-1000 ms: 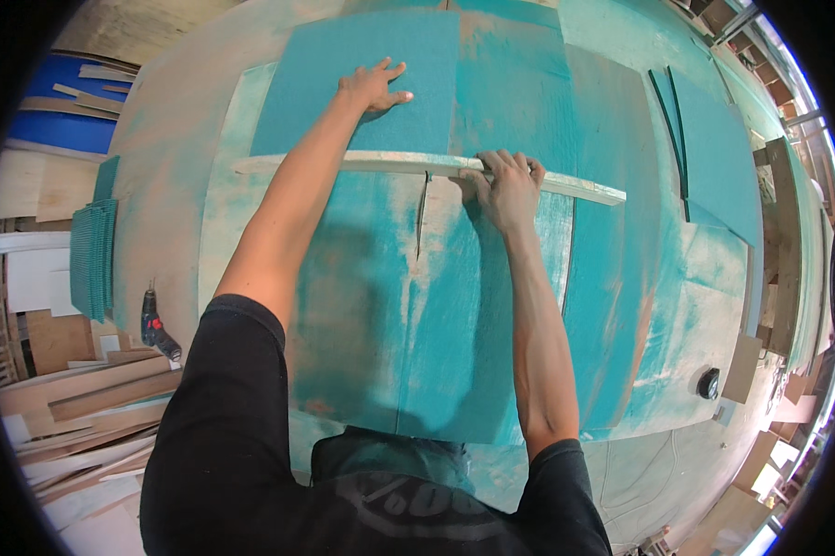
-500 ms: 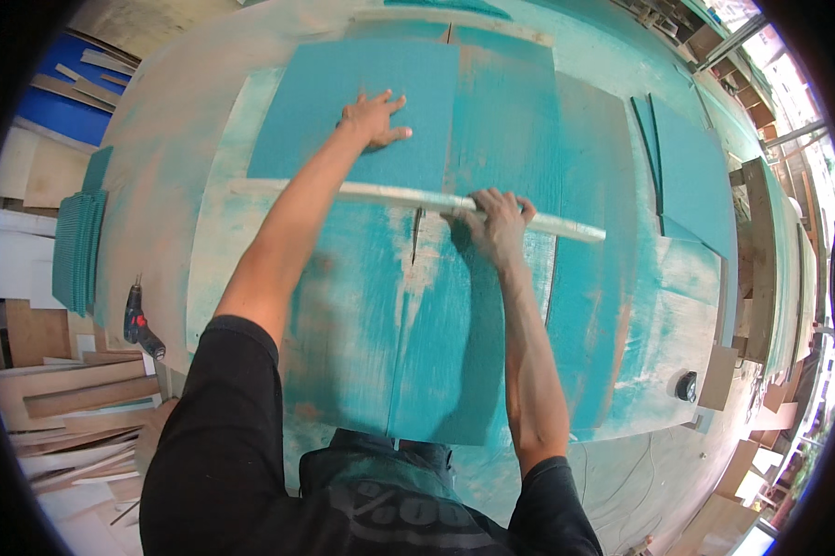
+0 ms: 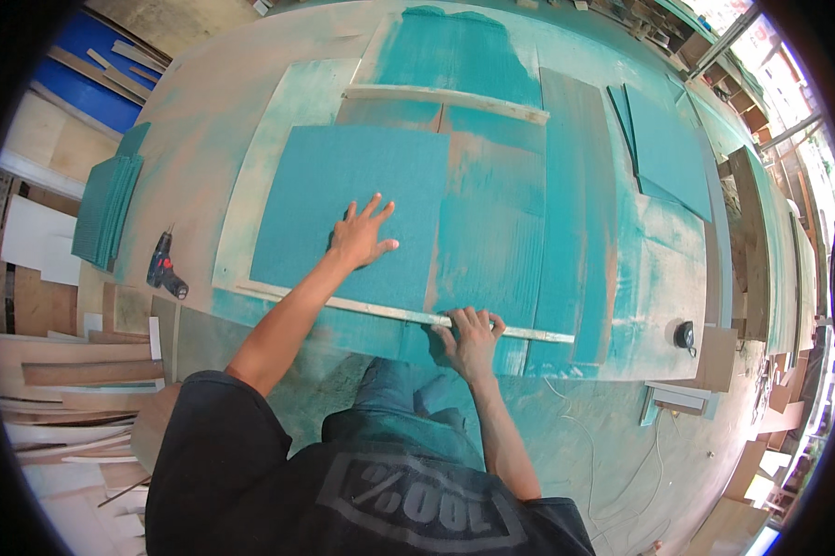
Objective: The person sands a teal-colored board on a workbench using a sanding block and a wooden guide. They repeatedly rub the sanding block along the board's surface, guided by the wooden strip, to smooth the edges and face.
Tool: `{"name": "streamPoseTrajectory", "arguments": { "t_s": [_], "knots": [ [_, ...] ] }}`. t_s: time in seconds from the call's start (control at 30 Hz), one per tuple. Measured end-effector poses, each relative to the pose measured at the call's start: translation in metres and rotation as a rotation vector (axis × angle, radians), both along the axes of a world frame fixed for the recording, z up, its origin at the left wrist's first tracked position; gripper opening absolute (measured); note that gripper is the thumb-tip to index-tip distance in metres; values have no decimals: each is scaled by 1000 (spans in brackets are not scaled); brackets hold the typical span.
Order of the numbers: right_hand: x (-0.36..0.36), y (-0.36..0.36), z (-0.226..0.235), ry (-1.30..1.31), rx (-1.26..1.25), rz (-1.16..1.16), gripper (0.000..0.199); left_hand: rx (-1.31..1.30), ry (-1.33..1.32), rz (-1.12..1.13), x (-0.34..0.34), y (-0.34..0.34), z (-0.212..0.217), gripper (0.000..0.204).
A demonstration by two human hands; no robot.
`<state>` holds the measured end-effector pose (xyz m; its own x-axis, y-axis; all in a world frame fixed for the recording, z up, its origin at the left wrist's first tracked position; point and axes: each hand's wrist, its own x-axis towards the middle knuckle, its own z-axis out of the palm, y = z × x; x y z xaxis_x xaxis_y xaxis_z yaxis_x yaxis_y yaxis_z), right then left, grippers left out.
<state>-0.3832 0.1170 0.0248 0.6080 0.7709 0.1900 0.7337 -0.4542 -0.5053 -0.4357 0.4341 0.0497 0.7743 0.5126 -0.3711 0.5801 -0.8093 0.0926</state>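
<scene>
No packages, labels, signs or screens anywhere in this shot, as far as I can see. The only printed thing is a grey, boxed graphic on the person's black shirt (image 3: 408, 500), low in the middle of the view, which isn't really a label.

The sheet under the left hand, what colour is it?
Teal green, an even matte colour. The sheet shows best in the head view, with the left hand flat on it.

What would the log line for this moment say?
left hand flat on teal sheet | right hand gripping wooden strip at table edge | drill lying left
</scene>
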Motion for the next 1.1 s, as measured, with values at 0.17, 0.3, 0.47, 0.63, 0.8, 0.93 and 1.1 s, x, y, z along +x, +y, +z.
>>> {"name": "streamPoseTrajectory", "arguments": {
  "t_s": [0.17,0.3,0.47,0.63,0.8,0.93,1.1],
  "knots": [
    [-68,-60,2,24,-21,18,32,5,4,11,-70,-59,0,88],
    [-97,-86,4,35,-38,13,32,-32,-17,30,-99,-87,4,88],
    [-105,-92,3,38,-3,16,31,-22,-7,52,-109,-96,0,89],
    [-107,-90,7,14,-11,12,35,-26,-31,50,-111,-93,-4,88],
    [-79,-69,36,433,-232,-36,53,-76,-185,111,-124,-86,-9,83],
    [-61,-34,15,484,-138,-46,60,-7,-409,452,-163,-28,-38,81],
    [-73,-14,2,387,-170,-49,61,240,-342,658,-207,29,-40,90]
  ]
}}
